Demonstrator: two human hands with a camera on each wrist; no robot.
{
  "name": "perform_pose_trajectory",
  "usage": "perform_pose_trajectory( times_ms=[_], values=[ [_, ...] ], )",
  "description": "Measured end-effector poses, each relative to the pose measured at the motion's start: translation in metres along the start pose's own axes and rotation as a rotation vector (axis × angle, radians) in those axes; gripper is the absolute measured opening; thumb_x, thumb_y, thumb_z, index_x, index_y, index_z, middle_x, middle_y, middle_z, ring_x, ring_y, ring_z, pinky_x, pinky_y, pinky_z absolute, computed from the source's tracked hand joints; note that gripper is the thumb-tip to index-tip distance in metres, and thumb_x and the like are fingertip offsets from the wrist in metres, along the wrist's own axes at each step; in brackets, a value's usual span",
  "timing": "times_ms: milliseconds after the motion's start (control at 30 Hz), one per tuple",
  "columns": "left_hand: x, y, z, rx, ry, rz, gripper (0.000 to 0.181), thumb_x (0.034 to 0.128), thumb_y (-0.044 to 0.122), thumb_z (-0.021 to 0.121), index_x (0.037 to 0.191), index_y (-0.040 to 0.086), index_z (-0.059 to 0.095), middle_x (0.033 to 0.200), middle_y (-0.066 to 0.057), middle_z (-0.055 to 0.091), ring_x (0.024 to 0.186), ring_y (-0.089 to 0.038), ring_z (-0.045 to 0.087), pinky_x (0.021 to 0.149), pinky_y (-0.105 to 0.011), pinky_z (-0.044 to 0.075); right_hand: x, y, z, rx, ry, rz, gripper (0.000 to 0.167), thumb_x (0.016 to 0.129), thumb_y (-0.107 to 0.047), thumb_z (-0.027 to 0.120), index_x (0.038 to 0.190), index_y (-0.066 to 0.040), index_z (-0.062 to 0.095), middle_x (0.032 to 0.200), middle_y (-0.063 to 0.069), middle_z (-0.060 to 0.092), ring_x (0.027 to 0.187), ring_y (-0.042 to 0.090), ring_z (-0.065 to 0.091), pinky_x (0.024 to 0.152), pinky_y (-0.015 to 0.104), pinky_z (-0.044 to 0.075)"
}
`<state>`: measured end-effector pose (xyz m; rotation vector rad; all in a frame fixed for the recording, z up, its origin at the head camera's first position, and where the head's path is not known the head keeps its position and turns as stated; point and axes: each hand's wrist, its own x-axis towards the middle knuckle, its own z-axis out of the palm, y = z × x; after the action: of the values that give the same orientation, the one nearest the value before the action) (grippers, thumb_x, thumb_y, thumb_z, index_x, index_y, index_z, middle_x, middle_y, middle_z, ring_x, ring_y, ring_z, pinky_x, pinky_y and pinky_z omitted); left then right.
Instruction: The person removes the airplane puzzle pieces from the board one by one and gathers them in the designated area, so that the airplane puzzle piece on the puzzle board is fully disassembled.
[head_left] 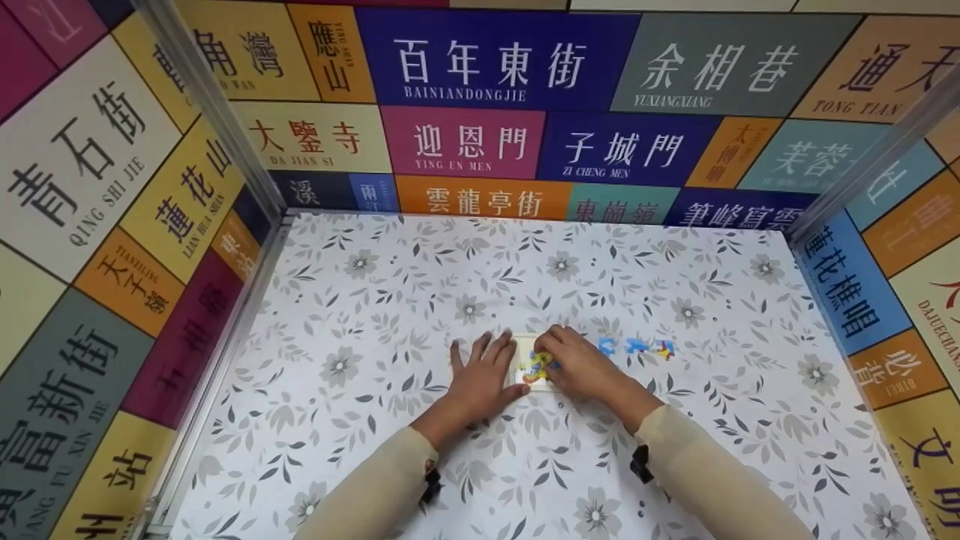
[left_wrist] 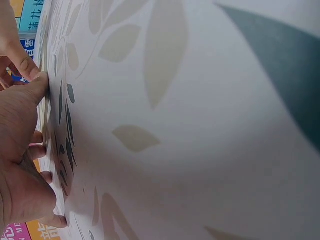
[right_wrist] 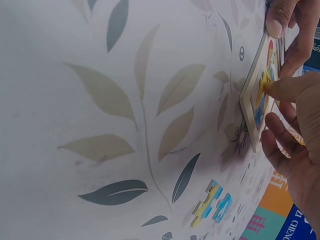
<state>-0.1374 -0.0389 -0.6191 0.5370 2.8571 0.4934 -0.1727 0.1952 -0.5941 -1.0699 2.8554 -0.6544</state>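
See floral tabletop [head_left: 375,457] under both hands. Find puzzle board [head_left: 527,343] between them; looks thin, light, stiff, best steadied by its rim. Note left hand [head_left: 480,379] over its left part, fingers straight and spread, thumb at near edge. Note right hand [head_left: 581,364] over its right part, fingers curled, seemingly pinching yellow piece. Log loose pieces [head_left: 637,346] right of right hand. Return to yellow piece [right_wrist: 266,76]: looks rigid, slight, easily dropped, best taken by edges.

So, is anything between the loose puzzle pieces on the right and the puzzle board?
Yes: the right hand, reaching over the right side of the puzzle board, between it and the loose pieces. Nothing else visible blocks them.
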Motion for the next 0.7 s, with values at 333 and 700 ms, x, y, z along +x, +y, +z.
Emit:
perform_pose_trajectory(
  times_ms=[333,700],
  values=[
    [0.002,-0.001,0.001,0.011,-0.007,-0.009,0.087,0.1057,0.069,0.060,0.174,0.021,0.035,0.185,0.002,0.026,0.171,-0.032,0.023,0.128,-0.082,0.015,-0.003,0.009,-0.005,0.013,0.007,-0.012,0.024,0.096,-0.010,0.081,0.119,-0.015,0.077,0.117,0.006,0.069,0.103,0.028,0.061,0.092,0.050,0.053],
    [0.003,-0.003,0.006,-0.002,-0.014,-0.005,0.088,0.1064,0.069,0.058,0.176,0.022,0.032,0.186,0.004,0.022,0.173,-0.031,0.019,0.129,-0.082,0.012,-0.025,0.025,-0.017,0.004,0.117,-0.099,0.024,0.090,-0.008,0.086,0.112,-0.015,0.080,0.110,0.005,0.070,0.098,0.026,0.059,0.086,0.049,0.049]
  ],
)
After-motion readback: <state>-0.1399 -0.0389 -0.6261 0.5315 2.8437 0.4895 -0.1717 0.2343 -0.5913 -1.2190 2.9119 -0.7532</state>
